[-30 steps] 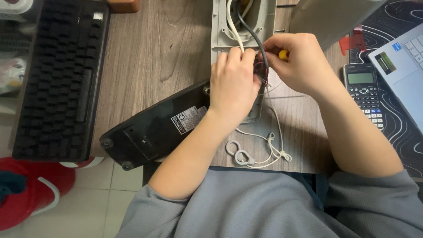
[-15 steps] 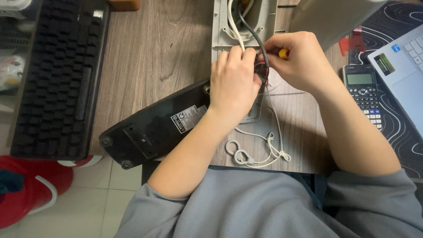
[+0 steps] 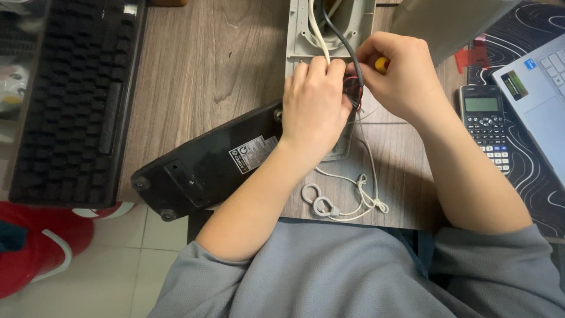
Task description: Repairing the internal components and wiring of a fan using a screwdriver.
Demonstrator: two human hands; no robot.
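Head view looks down on a wooden desk where both hands meet over a grey plastic housing. Left hand is curled down on the wires (a white and a dark one) running out of the housing. Right hand is closed around a yellow-handled tool. A black base lies beside them; a calculator sits to the right.
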